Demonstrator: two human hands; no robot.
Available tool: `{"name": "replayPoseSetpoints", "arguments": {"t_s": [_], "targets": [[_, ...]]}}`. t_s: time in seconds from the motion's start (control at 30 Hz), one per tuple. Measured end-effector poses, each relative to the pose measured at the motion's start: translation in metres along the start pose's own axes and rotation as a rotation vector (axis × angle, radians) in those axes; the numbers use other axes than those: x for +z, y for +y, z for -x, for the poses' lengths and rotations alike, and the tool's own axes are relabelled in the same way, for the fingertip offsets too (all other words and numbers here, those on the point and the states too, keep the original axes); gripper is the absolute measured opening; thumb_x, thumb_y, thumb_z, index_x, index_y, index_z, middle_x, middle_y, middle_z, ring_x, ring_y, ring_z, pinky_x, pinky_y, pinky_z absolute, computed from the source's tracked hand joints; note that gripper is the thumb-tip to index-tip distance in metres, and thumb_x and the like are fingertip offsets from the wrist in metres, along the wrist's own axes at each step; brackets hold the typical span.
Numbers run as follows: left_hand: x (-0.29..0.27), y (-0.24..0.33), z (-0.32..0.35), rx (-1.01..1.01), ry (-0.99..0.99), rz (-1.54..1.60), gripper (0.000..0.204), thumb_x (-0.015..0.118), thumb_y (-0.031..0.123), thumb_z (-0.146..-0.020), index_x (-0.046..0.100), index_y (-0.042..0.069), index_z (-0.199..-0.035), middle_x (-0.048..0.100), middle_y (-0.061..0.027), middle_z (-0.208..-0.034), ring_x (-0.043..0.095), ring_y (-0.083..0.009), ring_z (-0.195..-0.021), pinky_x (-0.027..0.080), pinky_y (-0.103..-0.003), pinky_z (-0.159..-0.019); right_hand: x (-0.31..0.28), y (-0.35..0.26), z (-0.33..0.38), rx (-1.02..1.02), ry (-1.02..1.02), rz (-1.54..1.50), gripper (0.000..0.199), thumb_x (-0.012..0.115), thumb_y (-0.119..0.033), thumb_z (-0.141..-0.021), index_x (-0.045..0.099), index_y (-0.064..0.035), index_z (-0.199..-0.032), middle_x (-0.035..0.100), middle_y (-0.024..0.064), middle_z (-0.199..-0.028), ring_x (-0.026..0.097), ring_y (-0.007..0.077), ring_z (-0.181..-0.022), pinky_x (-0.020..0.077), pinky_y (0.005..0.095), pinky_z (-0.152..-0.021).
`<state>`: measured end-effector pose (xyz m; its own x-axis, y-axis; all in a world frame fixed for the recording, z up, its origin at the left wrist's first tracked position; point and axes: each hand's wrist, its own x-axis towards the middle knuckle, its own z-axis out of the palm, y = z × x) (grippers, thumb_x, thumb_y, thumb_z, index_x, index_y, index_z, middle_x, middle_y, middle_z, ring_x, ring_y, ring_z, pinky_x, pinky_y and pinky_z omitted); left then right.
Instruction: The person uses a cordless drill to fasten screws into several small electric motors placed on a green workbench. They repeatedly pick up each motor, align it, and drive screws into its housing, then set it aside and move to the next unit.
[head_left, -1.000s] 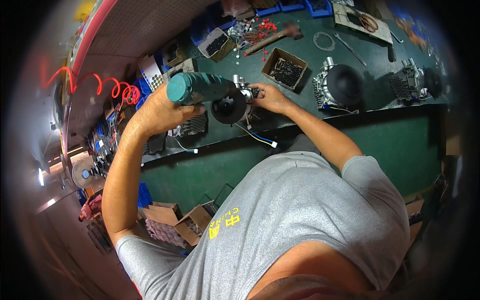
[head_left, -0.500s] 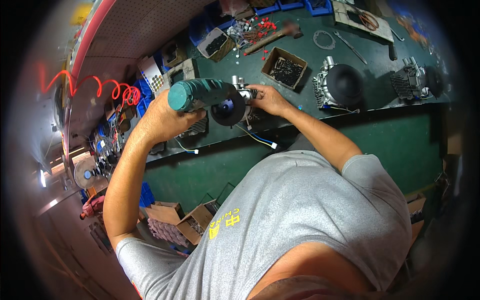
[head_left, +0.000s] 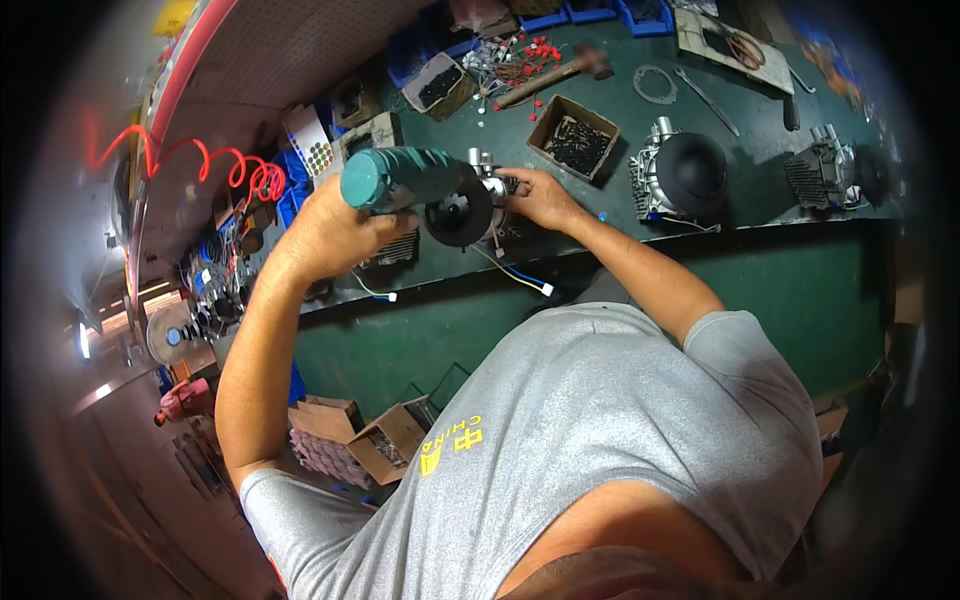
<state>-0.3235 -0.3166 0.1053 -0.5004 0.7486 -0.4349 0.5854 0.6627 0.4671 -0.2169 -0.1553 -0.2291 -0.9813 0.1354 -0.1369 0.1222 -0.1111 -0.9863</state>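
1 teal power tool (head_left: 405,178), 2 cardboard boxes (head_left: 572,136) on bench, 2 finished motor assemblies (head_left: 682,175), 1 red coiled hose (head_left: 215,160).

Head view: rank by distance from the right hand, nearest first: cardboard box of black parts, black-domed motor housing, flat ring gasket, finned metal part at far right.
From the right hand:
1. Cardboard box of black parts, just beyond the hand on the bench.
2. Black-domed motor housing, to the right of the hand.
3. Flat ring gasket, farther back and right.
4. Finned metal part, far right of the bench.
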Motion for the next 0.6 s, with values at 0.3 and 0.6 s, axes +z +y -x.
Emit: {"name": "replayPoseSetpoints", "arguments": {"t_s": [0.3, 0.6], "targets": [[0.016, -0.016, 0.063, -0.005, 0.388, 0.208, 0.033, 0.079, 0.011, -0.086, 0.069, 0.004, -0.116, 0.073, -0.0067, -0.103, 0.065, -0.0150, -0.092, 0.053, -0.032, -0.085, -0.034, -0.038, 0.018, 0.340, 0.373, -0.832, 0.029, 0.052, 0.008, -0.083, 0.062, 0.0025, -0.110, 0.067, 0.0119, -0.105, 0.064, 0.0204, -0.097, 0.0553, 0.0350, -0.084], [0.075, -0.106, 0.161, -0.022, 0.552, 0.753, 0.034, 0.079, 0.006, -0.086, 0.069, 0.002, -0.118, 0.071, -0.0054, -0.107, 0.066, -0.0151, -0.096, 0.053, -0.030, -0.087, 0.009, -0.089, 0.099, 0.337, 0.330, -0.839, 0.017, 0.048, 0.005, -0.099, 0.052, 0.0104, -0.114, 0.060, 0.0268, -0.121, 0.066, 0.0376, -0.112, 0.0582, 0.0419, -0.098]]}}
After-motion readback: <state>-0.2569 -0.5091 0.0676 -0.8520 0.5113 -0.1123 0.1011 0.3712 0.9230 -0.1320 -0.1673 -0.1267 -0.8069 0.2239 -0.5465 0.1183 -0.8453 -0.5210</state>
